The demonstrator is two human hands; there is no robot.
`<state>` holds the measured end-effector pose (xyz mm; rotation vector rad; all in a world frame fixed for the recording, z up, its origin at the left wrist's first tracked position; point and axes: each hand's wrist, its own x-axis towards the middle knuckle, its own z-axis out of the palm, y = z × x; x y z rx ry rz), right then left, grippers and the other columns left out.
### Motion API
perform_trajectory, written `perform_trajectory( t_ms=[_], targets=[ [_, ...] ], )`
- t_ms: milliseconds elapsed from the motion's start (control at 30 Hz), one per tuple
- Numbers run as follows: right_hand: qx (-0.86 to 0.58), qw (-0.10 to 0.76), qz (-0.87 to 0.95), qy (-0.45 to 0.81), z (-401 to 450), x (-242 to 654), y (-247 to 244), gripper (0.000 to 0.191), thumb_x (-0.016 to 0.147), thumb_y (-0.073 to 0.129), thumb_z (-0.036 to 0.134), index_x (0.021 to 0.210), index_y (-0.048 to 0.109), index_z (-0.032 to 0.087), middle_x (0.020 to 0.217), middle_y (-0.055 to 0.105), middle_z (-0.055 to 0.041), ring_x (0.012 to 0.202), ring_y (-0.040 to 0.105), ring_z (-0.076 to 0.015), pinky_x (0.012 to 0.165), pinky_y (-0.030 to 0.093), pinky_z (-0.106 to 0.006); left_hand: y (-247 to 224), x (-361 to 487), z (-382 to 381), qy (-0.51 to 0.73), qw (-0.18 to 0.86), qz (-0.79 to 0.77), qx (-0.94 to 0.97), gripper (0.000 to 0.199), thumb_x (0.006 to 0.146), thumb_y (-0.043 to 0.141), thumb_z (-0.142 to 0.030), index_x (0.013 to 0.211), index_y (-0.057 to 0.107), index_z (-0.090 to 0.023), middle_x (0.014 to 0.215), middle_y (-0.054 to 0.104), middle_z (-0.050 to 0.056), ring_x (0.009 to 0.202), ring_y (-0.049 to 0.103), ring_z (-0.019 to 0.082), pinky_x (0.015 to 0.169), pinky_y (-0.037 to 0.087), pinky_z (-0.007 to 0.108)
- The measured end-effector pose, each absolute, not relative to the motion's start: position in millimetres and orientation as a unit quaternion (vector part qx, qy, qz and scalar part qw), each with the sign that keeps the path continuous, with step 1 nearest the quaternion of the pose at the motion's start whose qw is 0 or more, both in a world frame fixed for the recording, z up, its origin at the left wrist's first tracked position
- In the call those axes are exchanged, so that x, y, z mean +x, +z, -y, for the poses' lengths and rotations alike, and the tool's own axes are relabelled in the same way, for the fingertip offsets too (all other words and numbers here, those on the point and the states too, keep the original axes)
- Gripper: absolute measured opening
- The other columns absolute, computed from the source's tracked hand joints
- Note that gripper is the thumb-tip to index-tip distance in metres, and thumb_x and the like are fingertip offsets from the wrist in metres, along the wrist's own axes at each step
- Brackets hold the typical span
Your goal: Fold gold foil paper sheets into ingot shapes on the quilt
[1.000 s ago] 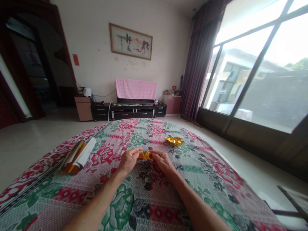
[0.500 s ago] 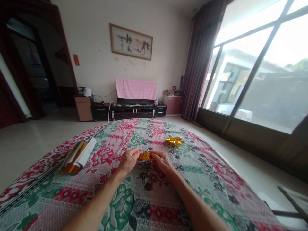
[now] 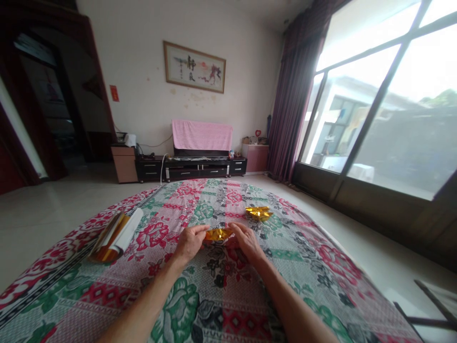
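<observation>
Between my two hands is a small piece of folded gold foil paper (image 3: 218, 234), held just above the patterned cloth. My left hand (image 3: 191, 241) pinches its left end between thumb and fingers. At the other end, my right hand (image 3: 246, 240) grips the foil, its fingers partly hiding that edge. Beyond my right hand, a folded gold paper ingot (image 3: 259, 213) with pointed ends rests on the cloth. To the left lies a curled stack of gold and white paper sheets (image 3: 116, 236), partly in clear wrapping.
A floral tablecloth (image 3: 203, 209) in red, green and grey covers the round table. Past its far edge stands a low black cabinet (image 3: 185, 172) with a screen under a pink towel (image 3: 202, 134). A dark metal frame (image 3: 428, 312) is at the lower right.
My right hand has shifted slightly to the right and the foil between my hands appears more stretched out and brighter. The ingot and paper stack stay where they were.
</observation>
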<state>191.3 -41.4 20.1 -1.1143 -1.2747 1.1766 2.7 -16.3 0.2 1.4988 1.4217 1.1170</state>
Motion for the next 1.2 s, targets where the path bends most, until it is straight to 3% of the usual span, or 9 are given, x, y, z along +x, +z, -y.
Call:
perform_trajectory(
  t_ms=[167,400,633,800,900,1200],
  targets=[
    [-0.459,0.504,0.554,0.478,41,198,20,0.024,0.068,0.055,0.033,0.081,0.062,0.014,0.063,0.064,-0.0009,0.054,0.059,-0.0130,0.048,0.044,-0.021,5,6,20,0.434,0.425,-0.568,0.556,0.034,0.074,0.051,-0.017,0.104,0.066,-0.015,0.075,0.072,0.005,0.061,0.068,0.016,0.045,0.047,0.020],
    [-0.501,0.504,0.556,0.432,34,194,10,0.028,0.071,0.056,0.039,0.085,0.061,0.015,0.051,0.060,0.0016,0.044,0.052,-0.0110,0.044,0.041,-0.020,6,9,19,0.428,0.422,-0.591,0.538,0.030,0.074,0.053,-0.020,0.100,0.066,-0.014,0.078,0.073,0.006,0.053,0.067,0.016,0.037,0.040,0.018],
    [-0.530,0.485,0.572,0.396,31,193,9,0.033,0.078,0.046,0.046,0.078,0.061,0.016,0.049,0.060,0.0005,0.041,0.052,-0.0121,0.041,0.038,-0.020,11,9,21,0.426,0.419,-0.586,0.547,0.029,0.078,0.054,-0.038,0.093,0.069,-0.017,0.080,0.072,0.005,0.053,0.066,0.016,0.035,0.037,0.017],
    [-0.548,0.478,0.586,0.357,24,192,5,0.037,0.080,0.043,0.046,0.072,0.063,0.015,0.063,0.066,-0.0024,0.038,0.051,-0.0099,0.038,0.037,-0.020,10,8,18,0.432,0.422,-0.582,0.545,0.028,0.080,0.052,-0.036,0.092,0.068,-0.017,0.080,0.071,0.004,0.051,0.066,0.015,0.034,0.036,0.017],
    [-0.527,0.487,0.582,0.383,24,193,6,0.041,0.080,0.043,0.050,0.078,0.063,0.015,0.074,0.067,-0.0048,0.044,0.056,-0.0117,0.038,0.039,-0.020,8,7,16,0.436,0.420,-0.582,0.544,0.026,0.080,0.052,-0.034,0.091,0.068,-0.016,0.081,0.071,0.004,0.053,0.066,0.015,0.036,0.038,0.017],
    [-0.483,0.484,0.592,0.426,36,194,18,0.044,0.076,0.050,0.054,0.086,0.063,0.013,0.065,0.065,-0.0032,0.053,0.059,-0.0141,0.043,0.042,-0.020,18,13,22,0.434,0.423,-0.599,0.523,0.023,0.081,0.050,-0.032,0.083,0.066,-0.015,0.070,0.071,0.004,0.053,0.066,0.015,0.038,0.039,0.017]
  ],
)
